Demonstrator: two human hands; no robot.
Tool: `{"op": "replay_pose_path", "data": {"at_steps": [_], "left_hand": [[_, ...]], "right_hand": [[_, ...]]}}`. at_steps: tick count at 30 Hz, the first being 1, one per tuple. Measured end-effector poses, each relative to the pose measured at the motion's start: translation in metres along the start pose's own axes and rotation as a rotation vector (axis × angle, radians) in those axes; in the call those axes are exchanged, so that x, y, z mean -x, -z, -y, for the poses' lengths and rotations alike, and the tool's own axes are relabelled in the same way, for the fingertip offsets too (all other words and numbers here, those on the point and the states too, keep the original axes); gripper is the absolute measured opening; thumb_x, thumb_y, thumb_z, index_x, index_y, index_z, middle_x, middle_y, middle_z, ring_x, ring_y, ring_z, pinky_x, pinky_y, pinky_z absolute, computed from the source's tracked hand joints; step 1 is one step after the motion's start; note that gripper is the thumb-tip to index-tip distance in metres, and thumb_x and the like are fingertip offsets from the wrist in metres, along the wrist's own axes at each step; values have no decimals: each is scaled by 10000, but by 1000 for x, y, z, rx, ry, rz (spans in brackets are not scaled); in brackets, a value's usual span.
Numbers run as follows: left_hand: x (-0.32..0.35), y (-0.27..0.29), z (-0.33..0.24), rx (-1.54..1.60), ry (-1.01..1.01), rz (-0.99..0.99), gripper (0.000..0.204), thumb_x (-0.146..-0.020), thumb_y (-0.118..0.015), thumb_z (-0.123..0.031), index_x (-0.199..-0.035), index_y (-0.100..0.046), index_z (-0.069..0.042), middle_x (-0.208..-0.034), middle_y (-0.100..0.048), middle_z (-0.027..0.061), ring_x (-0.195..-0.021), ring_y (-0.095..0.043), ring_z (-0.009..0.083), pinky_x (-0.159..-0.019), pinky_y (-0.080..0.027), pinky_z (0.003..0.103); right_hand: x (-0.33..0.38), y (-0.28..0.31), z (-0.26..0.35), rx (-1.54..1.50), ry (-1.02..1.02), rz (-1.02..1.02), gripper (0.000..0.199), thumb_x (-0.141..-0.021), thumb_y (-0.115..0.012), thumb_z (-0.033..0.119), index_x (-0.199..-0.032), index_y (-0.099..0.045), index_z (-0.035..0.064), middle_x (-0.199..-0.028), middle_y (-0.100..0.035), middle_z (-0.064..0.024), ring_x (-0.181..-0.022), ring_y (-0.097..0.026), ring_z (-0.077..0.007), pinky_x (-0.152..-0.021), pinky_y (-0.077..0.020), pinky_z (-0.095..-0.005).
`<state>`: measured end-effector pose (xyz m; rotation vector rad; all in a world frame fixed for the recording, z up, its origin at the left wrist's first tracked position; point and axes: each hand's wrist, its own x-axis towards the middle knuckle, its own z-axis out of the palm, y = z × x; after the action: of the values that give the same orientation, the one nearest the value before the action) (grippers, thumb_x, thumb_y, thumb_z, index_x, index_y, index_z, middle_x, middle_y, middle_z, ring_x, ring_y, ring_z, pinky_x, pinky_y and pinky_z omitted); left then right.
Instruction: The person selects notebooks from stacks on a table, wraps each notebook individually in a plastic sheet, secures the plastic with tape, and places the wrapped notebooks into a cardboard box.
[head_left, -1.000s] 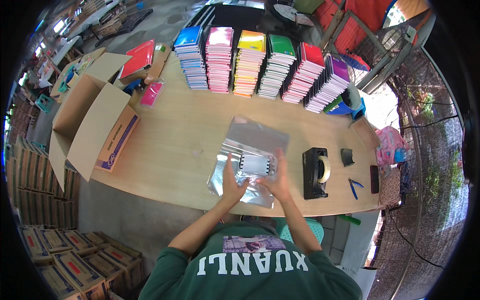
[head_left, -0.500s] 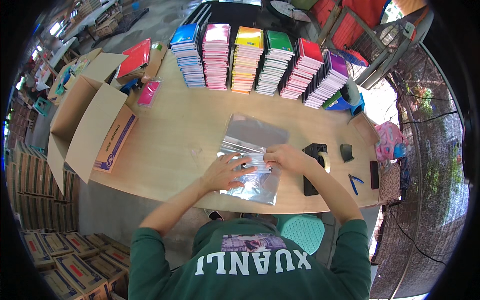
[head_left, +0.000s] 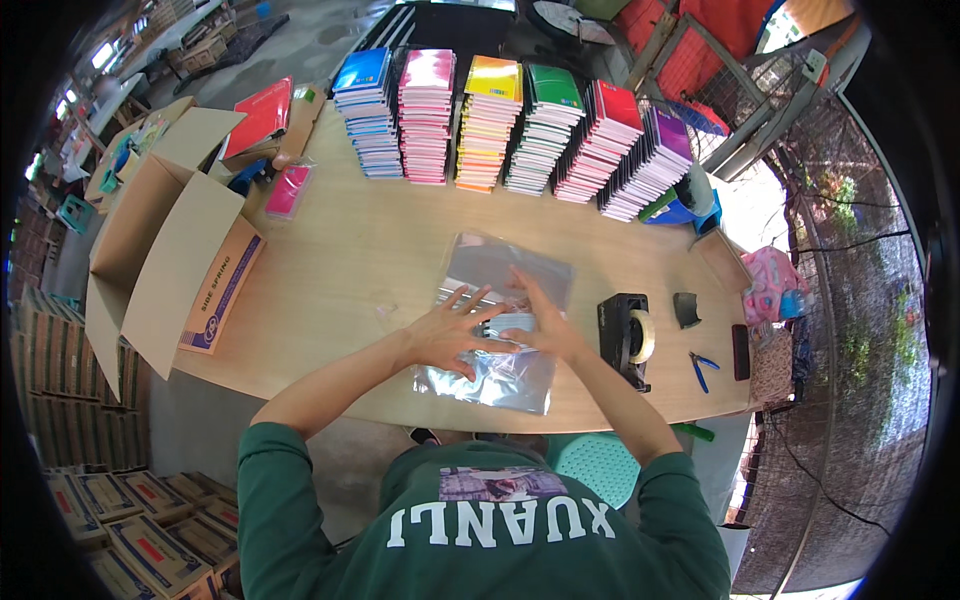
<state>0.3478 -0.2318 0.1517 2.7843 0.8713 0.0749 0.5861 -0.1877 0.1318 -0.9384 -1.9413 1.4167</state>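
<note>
Both hands lie spread, fingers splayed, on a clear plastic bag [head_left: 497, 330] near the front edge of the bench [head_left: 340, 260]: the left hand [head_left: 447, 335] presses flat on it, the right hand [head_left: 540, 325] just beside, gripping nothing. A tape dispenser [head_left: 625, 338] stands just right of the bag. Stacks of coloured notebooks [head_left: 500, 125] line the far edge. An open carton [head_left: 170, 240] sits at the left end. More cartons [head_left: 110, 520] cover the concrete floor below.
</note>
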Motion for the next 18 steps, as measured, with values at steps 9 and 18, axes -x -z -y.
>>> {"op": "replay_pose_path", "data": {"at_steps": [9,18], "left_hand": [[-15,-76,-39,-58,153,-774,662,-668,-845,-393,-1232,-561,-193,-1395,-508,42,-1410,-351,283,-1112,-25,709],[-11,-29,-78,255,411,-912,461,-677,-828,-462,-971,-660,-149,-1273,-485,76,-1244,-444,334,-1107,-129,663]], "right_hand": [[-9,-7,-15,101,-75,-28,1250,-654,-858,141,-1574,-14,207,-1024,-688,-146,-1065,-639,-318,-979,-456,-426],[-6,-3,-24,46,-90,-71,1264,-646,-869,149,-1573,-10,176,-1045,-688,-158,-1024,-647,-266,-970,-464,-386]]}}
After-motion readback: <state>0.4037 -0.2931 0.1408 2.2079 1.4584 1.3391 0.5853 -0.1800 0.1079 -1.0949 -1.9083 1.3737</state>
